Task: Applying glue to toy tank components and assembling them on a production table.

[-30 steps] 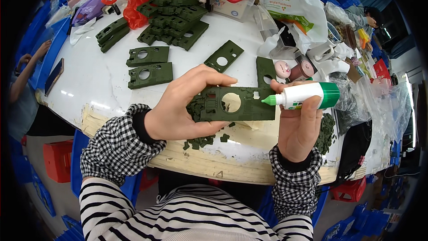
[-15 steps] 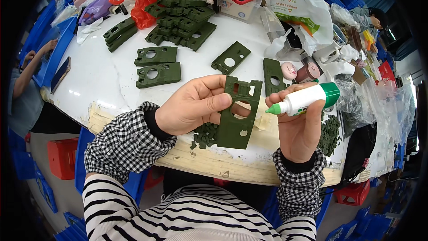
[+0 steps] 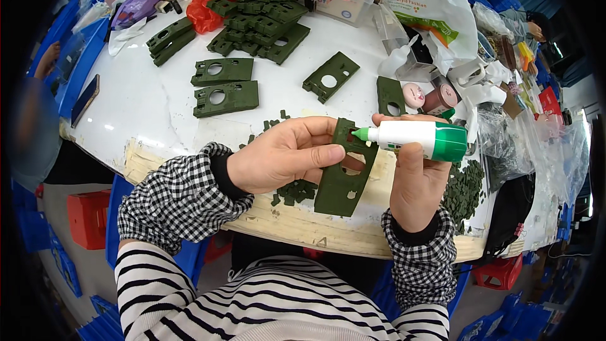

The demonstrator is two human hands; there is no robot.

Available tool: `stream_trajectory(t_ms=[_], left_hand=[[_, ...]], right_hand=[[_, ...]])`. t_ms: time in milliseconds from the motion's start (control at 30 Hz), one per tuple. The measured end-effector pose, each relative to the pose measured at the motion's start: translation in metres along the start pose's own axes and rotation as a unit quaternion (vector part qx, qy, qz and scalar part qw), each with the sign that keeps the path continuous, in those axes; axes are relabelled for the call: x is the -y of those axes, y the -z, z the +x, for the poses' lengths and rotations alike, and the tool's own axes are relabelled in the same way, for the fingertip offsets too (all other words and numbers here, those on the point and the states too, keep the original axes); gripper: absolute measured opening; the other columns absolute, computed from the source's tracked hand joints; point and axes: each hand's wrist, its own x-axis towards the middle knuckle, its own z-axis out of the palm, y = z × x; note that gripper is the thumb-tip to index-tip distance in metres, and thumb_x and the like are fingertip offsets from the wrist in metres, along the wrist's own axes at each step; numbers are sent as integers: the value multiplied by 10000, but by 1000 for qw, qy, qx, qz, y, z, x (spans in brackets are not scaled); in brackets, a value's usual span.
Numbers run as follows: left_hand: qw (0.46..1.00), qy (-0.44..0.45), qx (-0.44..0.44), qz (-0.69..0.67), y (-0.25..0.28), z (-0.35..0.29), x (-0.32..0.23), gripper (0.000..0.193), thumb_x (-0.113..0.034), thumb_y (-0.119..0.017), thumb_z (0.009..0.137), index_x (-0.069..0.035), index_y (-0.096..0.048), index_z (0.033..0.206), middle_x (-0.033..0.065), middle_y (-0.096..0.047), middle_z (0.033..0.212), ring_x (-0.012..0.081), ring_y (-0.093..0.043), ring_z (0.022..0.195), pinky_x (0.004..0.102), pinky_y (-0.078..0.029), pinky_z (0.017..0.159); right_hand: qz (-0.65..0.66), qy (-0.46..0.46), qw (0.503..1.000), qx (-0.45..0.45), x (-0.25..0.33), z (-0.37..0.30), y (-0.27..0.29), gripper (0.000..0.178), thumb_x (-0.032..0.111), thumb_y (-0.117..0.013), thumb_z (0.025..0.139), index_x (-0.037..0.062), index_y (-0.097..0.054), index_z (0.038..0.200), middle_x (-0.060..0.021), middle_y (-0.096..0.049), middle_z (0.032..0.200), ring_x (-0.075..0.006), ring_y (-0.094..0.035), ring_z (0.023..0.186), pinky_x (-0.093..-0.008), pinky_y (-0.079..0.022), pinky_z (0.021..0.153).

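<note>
Carefully pinched at its upper part, a dark green flat plastic plate with a large round hole stands steeply tilted above the near part of the white-topped desk, between the two hands. The left hand holds it by the left edge, thumb lying across the front face, the other fingers bent behind; part of them shows through the round hole. A smaller opening sits low in the plate.

The right hand has its fingers closed around a white plastic squeeze bottle with a green nozzle and green base, thumb on the near side. The bottle lies almost level, nozzle pointing left at the plate's upper end, beside a small opening there; whether the tip touches the surface, I cannot tell.

Below the left hand is a loose scatter of small dark green pieces, partly hidden by the hand and the plate. Right of the right hand lies a larger heap of small dark green chips.

Farther back on the desk, two similar green plates lie one just behind the other. A single green plate rests at an angle to their right, and another green plate lies near a pink round lid. Behind them rises a stacked pile of dark green plates, next to a crumpled red plastic bag.
</note>
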Motion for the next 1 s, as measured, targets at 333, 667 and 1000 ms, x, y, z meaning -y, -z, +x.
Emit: stream_trajectory(t_ms=[333, 667, 1000], left_hand=[[1000, 11, 4, -22, -1, 0, -1, 342, -159, -538, 954, -2, -459, 1247, 99, -579, 1175, 176, -584, 1096, 285, -544, 820], [1000, 9, 4, -27, 0, 0, 0, 331, -140, -539, 951, 2, -463, 1241, 88, -585, 1159, 168, -587, 1088, 243, -543, 777], [1000, 11, 12, -2, 1, 0, -1, 429, -163, -495, 970, 9, -367, 1341, 170, -564, 1205, 210, -575, 1108, 344, -529, 874]], right_hand=[[-46, -12, 999, 14, 0, 0, 1, 305, 122, -620, 891, -9, -487, 1132, -153, -610, 1072, -262, -614, 1030, -376, -483, 916], [-35, -20, 999, 8, 1, 0, 0, 313, 76, -654, 866, -17, -492, 1118, -185, -630, 1069, -242, -620, 1019, -348, -491, 908], [-109, -5, 994, 32, 2, 0, 0, 334, 248, -574, 937, -5, -483, 1136, -118, -576, 1068, -295, -606, 1035, -412, -471, 923]])
